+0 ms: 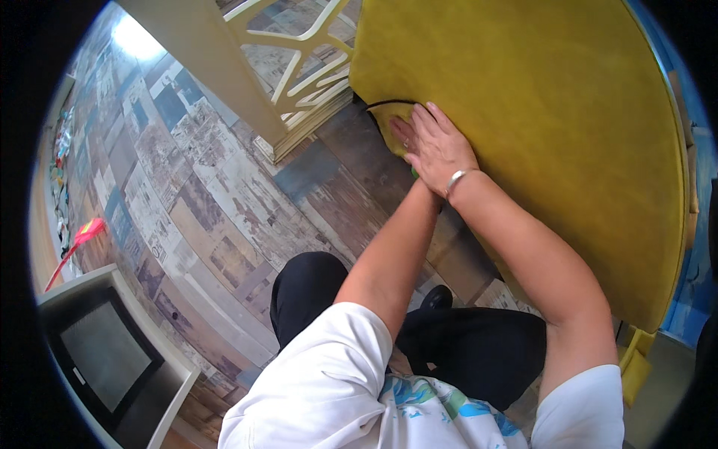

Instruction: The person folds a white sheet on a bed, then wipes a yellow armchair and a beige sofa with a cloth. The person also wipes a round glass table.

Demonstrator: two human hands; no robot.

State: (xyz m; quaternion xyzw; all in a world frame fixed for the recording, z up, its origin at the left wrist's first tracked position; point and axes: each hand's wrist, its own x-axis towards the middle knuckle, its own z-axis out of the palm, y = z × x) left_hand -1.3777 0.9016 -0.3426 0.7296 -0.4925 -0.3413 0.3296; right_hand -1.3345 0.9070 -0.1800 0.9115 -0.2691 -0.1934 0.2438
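A large mustard-yellow upholstered piece (553,150), smooth like leather, fills the right side of the view. At its left corner is a small flap (385,120) of the same yellow material, edged with a dark line. My right hand (443,146) lies on this corner with its fingers stretched out, a silver bracelet at the wrist. Beneath and beside it is my left hand (402,133), mostly covered, its shadowed fingers resting against the flap and one wearing a ring. A small green spot shows by the left wrist. Neither hand visibly holds a tool.
A cream panel with cut-out lattice (299,45) stands just beyond the corner. Patchwork wood-look floor (217,194) spreads to the left. A pale-framed box with a dark panel (105,359) sits at lower left, near a red and yellow object (90,230). Blue covering edges the far right.
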